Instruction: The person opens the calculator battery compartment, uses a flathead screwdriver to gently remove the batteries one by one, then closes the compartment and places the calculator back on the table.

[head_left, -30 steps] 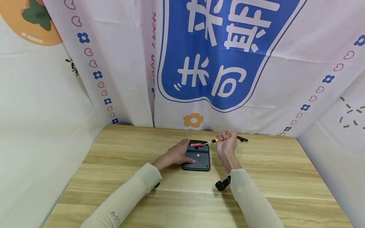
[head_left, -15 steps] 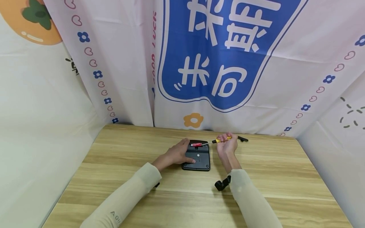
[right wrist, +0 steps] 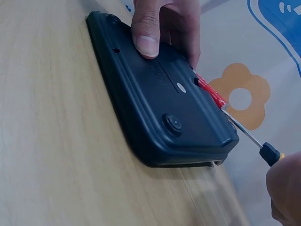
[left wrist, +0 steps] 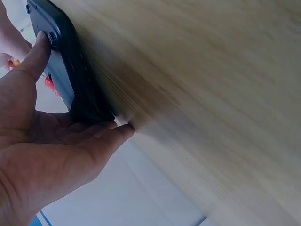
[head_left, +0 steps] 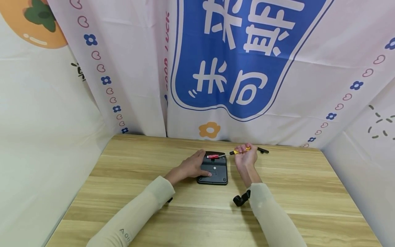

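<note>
A black calculator (head_left: 217, 175) lies face down on the wooden table, its rubber feet and raised battery end showing. My left hand (head_left: 192, 165) grips its left side, the thumb (right wrist: 147, 46) on the back and the fingers around the far edge. A red battery (head_left: 212, 156) sits in the slot near the calculator's far end, tilted up a little in the right wrist view. My right hand (head_left: 246, 157) holds a yellow-and-black screwdriver (head_left: 232, 153) by its handle. The metal tip touches the battery's right end, or is very close to it.
A small black strip, like a battery cover (head_left: 263, 150), lies on the table (head_left: 148, 157) just right of my right hand. A printed cloth (head_left: 185, 123) hangs along the table's back edge. Black camera mounts (head_left: 241, 199) are strapped at the wrists.
Almost nothing differs. My right hand and the screwdriver have shifted very slightly to the right; the left hand, calculator and battery stay in place.
</note>
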Demonstrator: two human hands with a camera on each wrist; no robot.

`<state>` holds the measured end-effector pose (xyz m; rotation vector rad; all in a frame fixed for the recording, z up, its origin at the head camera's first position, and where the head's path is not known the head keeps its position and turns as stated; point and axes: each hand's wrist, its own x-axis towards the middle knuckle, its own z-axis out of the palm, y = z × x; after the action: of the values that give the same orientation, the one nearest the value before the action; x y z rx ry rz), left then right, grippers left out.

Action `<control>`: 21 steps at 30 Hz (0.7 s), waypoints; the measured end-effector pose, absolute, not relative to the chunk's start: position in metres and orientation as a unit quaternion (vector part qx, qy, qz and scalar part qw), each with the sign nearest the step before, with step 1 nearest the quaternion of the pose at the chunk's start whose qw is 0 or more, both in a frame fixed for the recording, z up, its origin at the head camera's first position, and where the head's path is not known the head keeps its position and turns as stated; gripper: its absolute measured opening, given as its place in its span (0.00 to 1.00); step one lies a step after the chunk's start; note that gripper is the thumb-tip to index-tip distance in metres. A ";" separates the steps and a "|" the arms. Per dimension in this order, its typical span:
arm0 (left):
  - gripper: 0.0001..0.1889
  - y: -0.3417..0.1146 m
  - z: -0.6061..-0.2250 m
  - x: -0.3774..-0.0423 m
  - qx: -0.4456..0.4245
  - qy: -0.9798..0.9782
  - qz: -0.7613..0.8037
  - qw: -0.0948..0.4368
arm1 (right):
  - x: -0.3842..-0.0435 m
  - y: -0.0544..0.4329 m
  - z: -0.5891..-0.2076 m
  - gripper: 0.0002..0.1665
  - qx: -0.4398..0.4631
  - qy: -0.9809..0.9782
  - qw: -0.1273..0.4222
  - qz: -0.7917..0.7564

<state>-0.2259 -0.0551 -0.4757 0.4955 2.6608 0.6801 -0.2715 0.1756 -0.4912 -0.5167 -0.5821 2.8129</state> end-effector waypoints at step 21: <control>0.55 -0.056 -0.475 -0.225 0.179 0.936 0.248 0.172 | -0.270 0.174 -0.486 0.20 -0.172 -0.211 0.103 0.957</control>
<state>-0.2250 -0.0564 -0.4749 0.5087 2.6572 0.7048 -0.2705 0.1742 -0.4856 -0.5069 -0.6225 2.8227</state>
